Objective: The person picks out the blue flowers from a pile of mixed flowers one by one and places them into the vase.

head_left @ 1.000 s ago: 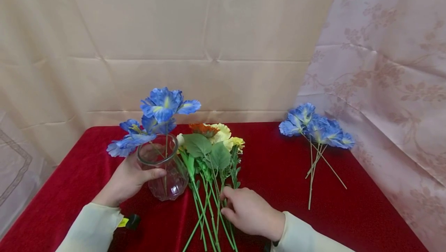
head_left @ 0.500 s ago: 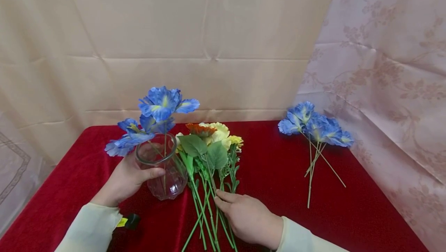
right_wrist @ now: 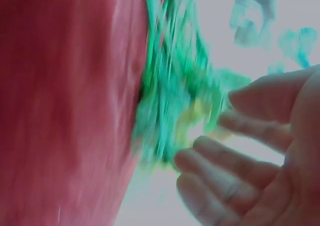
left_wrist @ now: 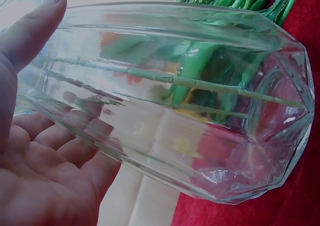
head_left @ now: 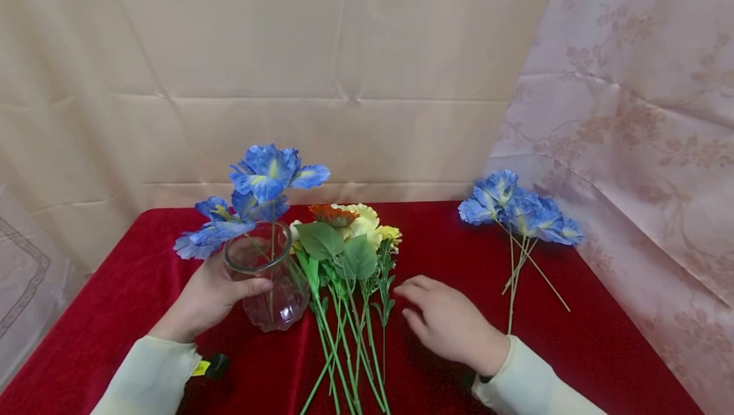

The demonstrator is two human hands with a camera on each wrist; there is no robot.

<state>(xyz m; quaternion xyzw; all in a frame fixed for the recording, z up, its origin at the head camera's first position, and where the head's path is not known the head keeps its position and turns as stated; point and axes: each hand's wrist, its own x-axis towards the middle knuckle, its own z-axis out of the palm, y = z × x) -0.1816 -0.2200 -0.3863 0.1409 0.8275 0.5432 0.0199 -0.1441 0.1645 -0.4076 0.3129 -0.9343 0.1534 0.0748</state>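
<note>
A clear glass vase (head_left: 279, 300) with blue artificial irises (head_left: 266, 176) stands on the left of the table. My left hand (head_left: 209, 297) grips it around the neck, thumb at the front. In the left wrist view, thin stems (left_wrist: 200, 83) show through the glass. To the vase's right lies a bunch of artificial flowers (head_left: 361, 220), yellow, cream and orange, with green leaves (head_left: 321, 241) and long stems pointing toward me. Just right of this bunch is my right hand (head_left: 450, 322), fingers loosely bent and holding nothing. The right wrist view is blurred, with the bunch beyond the fingertips.
Several loose blue irises (head_left: 527, 211) lie at the back right of the red velvet cloth (head_left: 447, 243). A small black object with a yellow label (head_left: 201, 367) is by my left sleeve. Beige curtain (head_left: 344, 83) hangs behind; patterned pink fabric (head_left: 648, 134) hangs at the right.
My right hand has come away from the stems of the bunch and moved right, with nothing in it. The left hand and vase stay in place.
</note>
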